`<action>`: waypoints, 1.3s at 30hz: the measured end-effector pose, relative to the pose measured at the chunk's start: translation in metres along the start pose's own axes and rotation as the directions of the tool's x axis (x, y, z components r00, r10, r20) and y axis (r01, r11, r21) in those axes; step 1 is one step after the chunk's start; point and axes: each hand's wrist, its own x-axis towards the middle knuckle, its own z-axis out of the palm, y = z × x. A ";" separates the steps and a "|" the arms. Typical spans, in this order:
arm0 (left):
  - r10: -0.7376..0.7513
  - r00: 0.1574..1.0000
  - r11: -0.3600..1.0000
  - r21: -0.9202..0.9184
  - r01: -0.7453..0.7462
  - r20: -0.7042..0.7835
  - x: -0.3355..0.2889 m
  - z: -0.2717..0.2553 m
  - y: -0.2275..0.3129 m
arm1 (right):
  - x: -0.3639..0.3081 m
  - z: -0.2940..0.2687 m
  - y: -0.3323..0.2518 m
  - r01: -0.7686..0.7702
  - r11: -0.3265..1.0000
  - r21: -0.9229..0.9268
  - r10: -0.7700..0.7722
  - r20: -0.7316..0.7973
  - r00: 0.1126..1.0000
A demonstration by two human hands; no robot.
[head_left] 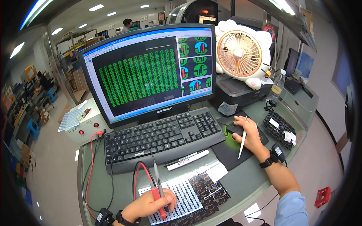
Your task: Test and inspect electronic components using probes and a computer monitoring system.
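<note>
Currently, left hand (149, 205) has fingers closed around two probes (155, 194) over board (184, 194), in front of keyboard (162, 132); right hand (250, 137), right of keyboard, above mouse pad (229, 155), pinches white stick (241, 147).

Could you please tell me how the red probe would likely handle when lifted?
The red probe looks stiff, given its straight body. It is probably light, being slim in the left hand. Its curving red wire may tug or swing.
</note>
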 end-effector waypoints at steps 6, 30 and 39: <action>0.004 0.996 0.992 -0.128 -0.015 -0.085 -0.003 -0.001 0.011 | 0.002 -0.005 -0.071 -0.043 0.823 0.567 0.062 -0.014 0.998; 0.053 0.957 0.973 -0.200 -0.113 -0.284 -0.023 -0.002 0.007 | 0.005 -0.003 -0.145 -0.798 0.084 0.597 -0.118 0.801 0.587; -0.102 0.961 0.970 -0.242 0.038 -0.259 -0.020 -0.001 -0.004 | -0.005 -0.002 -0.152 -0.792 0.183 0.583 -0.125 0.812 0.569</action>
